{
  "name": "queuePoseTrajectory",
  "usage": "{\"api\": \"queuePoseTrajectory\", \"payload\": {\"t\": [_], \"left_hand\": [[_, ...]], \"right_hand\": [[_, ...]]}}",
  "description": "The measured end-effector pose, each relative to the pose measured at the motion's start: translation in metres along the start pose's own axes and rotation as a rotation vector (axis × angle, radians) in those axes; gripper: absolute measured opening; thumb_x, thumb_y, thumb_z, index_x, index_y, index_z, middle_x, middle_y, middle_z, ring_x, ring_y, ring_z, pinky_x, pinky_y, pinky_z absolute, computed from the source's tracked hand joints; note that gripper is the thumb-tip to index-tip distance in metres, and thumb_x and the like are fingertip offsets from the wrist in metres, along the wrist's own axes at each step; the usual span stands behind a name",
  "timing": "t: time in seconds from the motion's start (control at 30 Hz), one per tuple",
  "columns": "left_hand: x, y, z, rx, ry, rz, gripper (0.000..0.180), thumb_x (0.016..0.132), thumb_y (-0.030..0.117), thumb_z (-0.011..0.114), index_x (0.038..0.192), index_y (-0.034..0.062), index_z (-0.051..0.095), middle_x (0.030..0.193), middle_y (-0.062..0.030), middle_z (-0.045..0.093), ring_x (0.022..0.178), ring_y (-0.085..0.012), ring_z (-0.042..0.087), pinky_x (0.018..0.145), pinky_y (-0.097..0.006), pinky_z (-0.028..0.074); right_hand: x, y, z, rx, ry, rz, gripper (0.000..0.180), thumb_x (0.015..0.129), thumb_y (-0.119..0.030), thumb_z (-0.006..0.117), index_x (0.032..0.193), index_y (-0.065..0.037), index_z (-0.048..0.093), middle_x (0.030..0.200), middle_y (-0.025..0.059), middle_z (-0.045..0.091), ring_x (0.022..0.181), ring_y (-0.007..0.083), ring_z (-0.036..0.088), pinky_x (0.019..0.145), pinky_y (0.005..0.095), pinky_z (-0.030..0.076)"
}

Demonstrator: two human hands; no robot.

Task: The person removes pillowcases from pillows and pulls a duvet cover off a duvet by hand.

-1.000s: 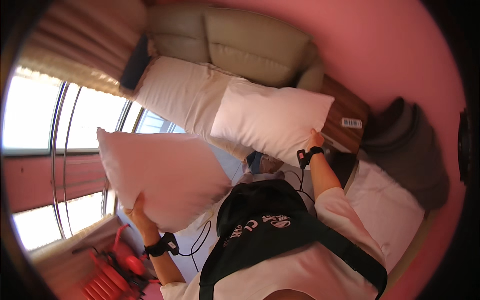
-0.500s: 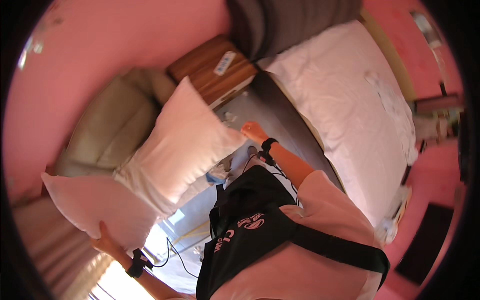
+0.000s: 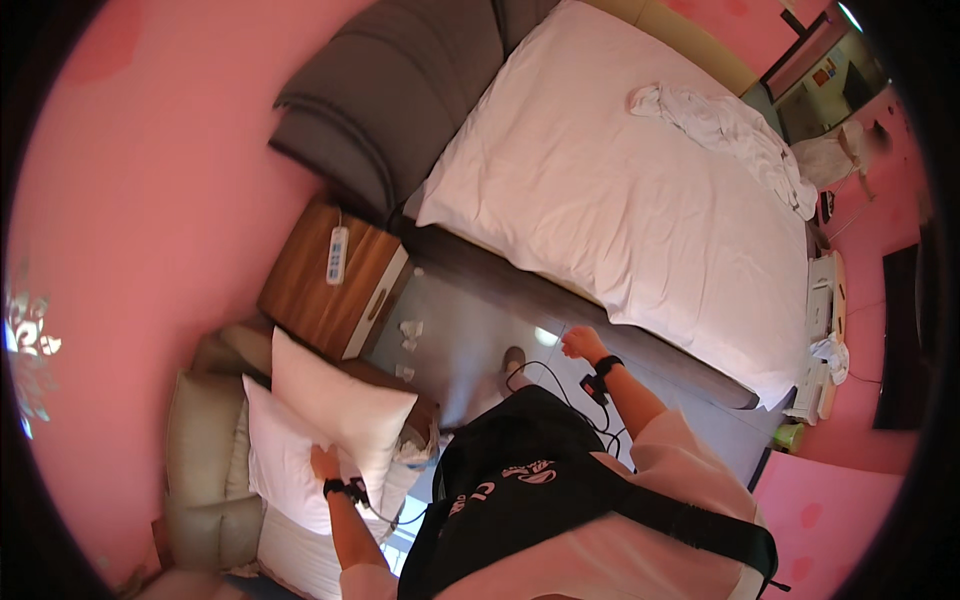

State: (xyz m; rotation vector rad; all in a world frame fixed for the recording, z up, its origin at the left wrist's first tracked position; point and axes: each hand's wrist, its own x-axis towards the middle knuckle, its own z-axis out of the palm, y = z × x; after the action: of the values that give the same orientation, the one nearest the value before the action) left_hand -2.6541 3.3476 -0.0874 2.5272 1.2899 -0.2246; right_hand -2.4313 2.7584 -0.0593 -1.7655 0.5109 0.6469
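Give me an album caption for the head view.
Left hand rests on white pillows on a beige armchair; right hand empty.

Small red-and-yellow sign (image 3: 826, 72) on the dark frame, upper right corner.

Pink walls (image 3: 150, 150), grey padded headboard (image 3: 400, 90), bed with white sheet (image 3: 620, 190) to the right, crumpled white cloth (image 3: 730, 125) at its far end, wooden nightstand (image 3: 315, 290) left, pale tiled floor (image 3: 460, 350), beige armchair (image 3: 200, 450) near left.

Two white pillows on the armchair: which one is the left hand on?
The lower pillow: the left hand rests on it. The upper pillow lies partly over it, nearer the nightstand.
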Motion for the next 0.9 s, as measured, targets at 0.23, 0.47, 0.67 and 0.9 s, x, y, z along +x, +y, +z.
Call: {"api": "queuePoseTrajectory", "payload": {"t": [0.23,0.47,0.67,0.9], "left_hand": [[0.023,0.168,-0.022,-0.415,0.271,0.170,0.031,0.074,0.010,0.054,0.103,0.0018,0.045,0.100,-0.0136,0.049,0.086,-0.0256,0.051,0.068,-0.036,0.044],[0.064,0.332,0.046,-0.931,-0.632,-0.167,0.056,0.079,0.034,0.055,0.123,0.0062,0.032,0.119,-0.0120,0.041,0.103,-0.0253,0.044,0.083,-0.036,0.039],[0.098,0.468,0.118,-0.891,-0.961,-0.321,0.071,0.077,0.052,0.050,0.128,0.0071,0.027,0.128,-0.0173,0.032,0.114,-0.0299,0.037,0.090,-0.037,0.034],[0.180,0.557,0.209,-0.715,-1.085,-0.428,0.098,0.066,0.067,0.050,0.136,0.0137,0.005,0.137,-0.0201,0.010,0.123,-0.0347,0.020,0.091,-0.048,0.029]], "right_hand": [[0.027,0.034,-0.122,0.170,0.286,0.161,0.019,0.072,-0.015,0.050,0.069,0.002,0.057,0.055,0.0116,0.057,0.044,0.0159,0.054,0.040,0.0270,0.045],[0.044,-0.002,-0.119,0.079,0.250,0.126,0.020,0.074,-0.019,0.051,0.071,0.000,0.057,0.059,0.0082,0.058,0.049,0.0139,0.055,0.044,0.0242,0.045],[0.022,0.001,-0.113,0.067,0.244,0.166,0.022,0.077,-0.020,0.050,0.072,0.000,0.057,0.061,0.0076,0.058,0.051,0.0125,0.055,0.047,0.0236,0.044],[-0.025,-0.005,-0.080,0.219,0.416,0.533,0.021,0.079,-0.019,0.050,0.077,0.000,0.058,0.064,0.0085,0.060,0.055,0.0140,0.058,0.050,0.0242,0.048]]}}
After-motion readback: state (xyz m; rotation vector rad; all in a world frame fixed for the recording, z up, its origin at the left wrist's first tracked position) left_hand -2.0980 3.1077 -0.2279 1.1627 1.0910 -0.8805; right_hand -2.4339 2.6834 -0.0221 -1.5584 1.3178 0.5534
